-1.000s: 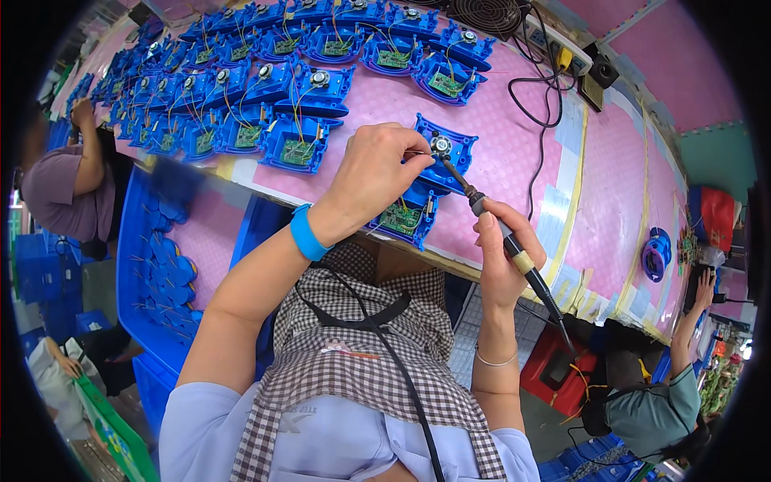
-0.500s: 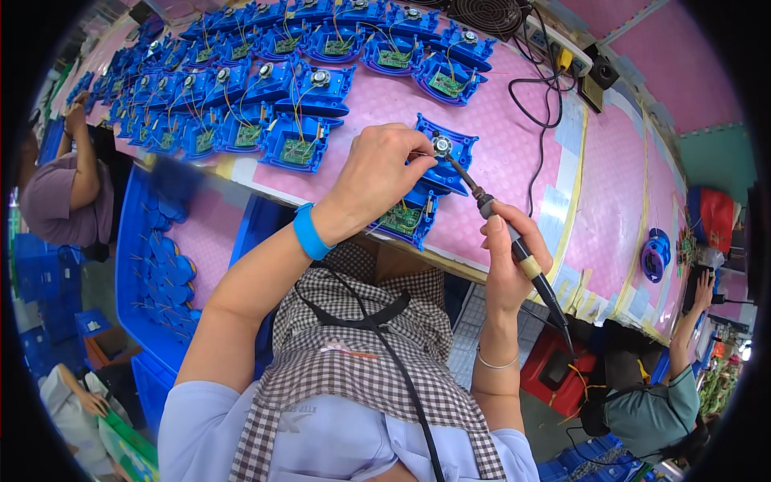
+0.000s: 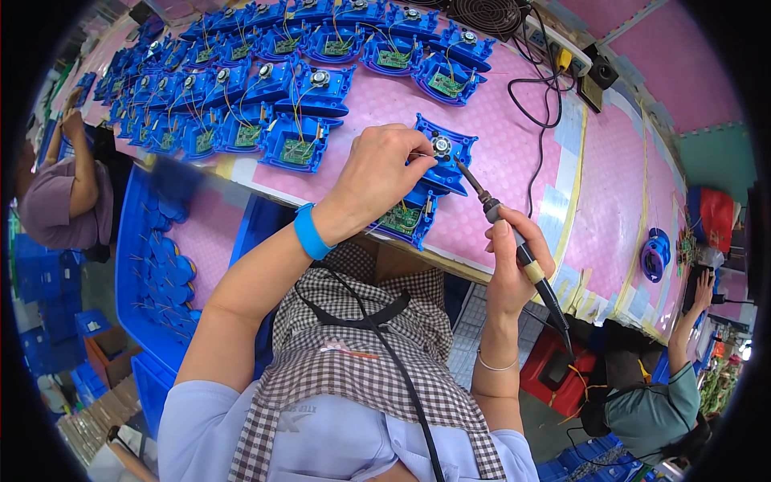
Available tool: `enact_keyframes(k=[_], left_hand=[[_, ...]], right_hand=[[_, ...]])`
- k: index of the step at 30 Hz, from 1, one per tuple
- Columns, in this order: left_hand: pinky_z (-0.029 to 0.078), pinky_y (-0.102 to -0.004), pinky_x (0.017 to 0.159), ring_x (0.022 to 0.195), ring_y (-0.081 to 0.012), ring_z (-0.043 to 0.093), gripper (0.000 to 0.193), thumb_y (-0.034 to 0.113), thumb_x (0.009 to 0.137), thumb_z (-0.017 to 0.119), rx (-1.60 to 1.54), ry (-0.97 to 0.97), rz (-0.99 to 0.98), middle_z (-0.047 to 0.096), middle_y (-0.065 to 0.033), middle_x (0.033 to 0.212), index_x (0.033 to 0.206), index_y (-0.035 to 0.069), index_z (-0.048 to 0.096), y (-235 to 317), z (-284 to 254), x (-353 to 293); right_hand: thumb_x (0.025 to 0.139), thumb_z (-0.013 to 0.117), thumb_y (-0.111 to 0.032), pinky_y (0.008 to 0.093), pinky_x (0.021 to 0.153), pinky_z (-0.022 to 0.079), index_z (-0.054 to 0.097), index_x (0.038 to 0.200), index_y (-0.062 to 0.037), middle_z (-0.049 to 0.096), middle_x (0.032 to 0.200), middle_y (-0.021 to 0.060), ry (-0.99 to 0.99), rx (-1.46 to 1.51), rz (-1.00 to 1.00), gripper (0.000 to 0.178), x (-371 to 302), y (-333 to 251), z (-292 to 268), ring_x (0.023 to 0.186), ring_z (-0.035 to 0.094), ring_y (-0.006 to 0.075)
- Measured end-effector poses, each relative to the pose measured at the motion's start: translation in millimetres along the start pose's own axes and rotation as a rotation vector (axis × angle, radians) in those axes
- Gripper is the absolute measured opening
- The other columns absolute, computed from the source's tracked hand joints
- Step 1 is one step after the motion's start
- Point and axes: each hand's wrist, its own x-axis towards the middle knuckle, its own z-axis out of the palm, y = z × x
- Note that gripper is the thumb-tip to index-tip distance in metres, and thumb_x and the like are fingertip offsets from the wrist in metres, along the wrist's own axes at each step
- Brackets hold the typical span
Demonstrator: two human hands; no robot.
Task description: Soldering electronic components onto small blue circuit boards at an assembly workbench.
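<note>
The left hand (image 3: 377,173) rests on a blue plastic housing (image 3: 430,181) lying near the front edge of the pink table (image 3: 514,153), fingers curled down and pinching something small at the housing's top; what they pinch is too small to tell. A blue wristband (image 3: 307,231) circles that wrist. The housing carries a round silver speaker (image 3: 441,146) at its 12 o'clock end and a green circuit board (image 3: 401,218) at its 7 o'clock end.

The right hand (image 3: 514,261) sits at 4 o'clock from the housing, fingers clenched around the handle of a soldering iron (image 3: 514,241) in a pen grip. The iron slants from 4 o'clock up to 10 o'clock, its tip just beside the speaker; whether it touches cannot be told. Its cord trails off past the hand toward 5 o'clock.

At 10 to 12 o'clock from the housing, rows of like housings (image 3: 265,88) with boards and speakers cover the table's far part. A black fan (image 3: 486,12) and a power strip (image 3: 562,52) lie at 1 o'clock, a black cable (image 3: 534,104) running from them. A blue solder spool (image 3: 654,255) sits well apart at 3 o'clock. A blue bin (image 3: 152,265) of parts stands at 8 o'clock below the table. Another person (image 3: 60,205) sits at 9 o'clock, and one in green (image 3: 658,402) at 4 o'clock.
</note>
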Motion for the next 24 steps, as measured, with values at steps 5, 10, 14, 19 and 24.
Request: enact_keyframes(k=[5,10,14,19,24], left_hand=[[0.049,-0.0348,0.061,0.069,-0.025,0.063,0.013,0.011,0.077,0.072,0.017,0.015,0.027,0.066,-0.0124,0.076,0.083,0.0,0.07,0.9,-0.9,-3.0],[0.048,-0.0356,0.06,0.068,-0.0254,0.062,0.014,0.01,0.076,0.073,0.018,0.047,0.075,0.064,-0.0113,0.076,0.085,0.0,0.069,2.6,1.1,-3.9],[0.045,-0.0404,0.059,0.063,-0.0279,0.058,0.014,0.012,0.077,0.071,0.002,0.084,0.153,0.059,-0.0117,0.073,0.086,0.002,0.067,8.4,-17.0,-11.8],[0.045,-0.0345,0.052,0.056,-0.0221,0.059,0.014,0.013,0.079,0.071,0.03,0.187,-0.103,0.062,-0.0122,0.071,0.088,0.002,0.067,34.4,-51.3,-37.2],[0.053,-0.0429,0.059,0.072,-0.0345,0.066,0.038,0.039,0.083,0.066,0.304,-0.213,-0.017,0.065,-0.0174,0.077,0.08,0.002,0.061,46.7,-5.1,-27.9]], right_hand=[[0.083,0.066,0.0,0.0221,0.061,0.048,0.068,0.097,0.0039,0.068,0.081,0.01,0.002,-0.014,-0.018,0.015,-1.2,1.3,-0.9,0.068,0.063,0.0118],[0.083,0.066,0.0,0.0217,0.059,0.047,0.068,0.098,0.0039,0.068,0.08,0.0097,0.016,-0.012,-0.023,0.016,-0.8,3.4,-3.3,0.067,0.063,0.0114],[0.083,0.066,0.0,0.0213,0.059,0.047,0.068,0.098,0.0041,0.068,0.079,0.0093,0.031,0.012,-0.006,0.016,-0.2,3.1,-6.2,0.066,0.062,0.0111],[0.089,0.059,-0.006,0.0241,0.056,0.046,0.065,0.102,0.0064,0.065,0.082,0.012,0.088,0.029,0.026,0.018,-1.8,-1.4,-7.6,0.066,0.059,0.0129],[0.092,0.055,-0.009,0.0232,0.056,0.043,0.063,0.106,0.0069,0.064,0.082,0.0118,0.175,0.055,0.027,0.022,-1.9,-3.2,-1.1,0.067,0.057,0.0129]])
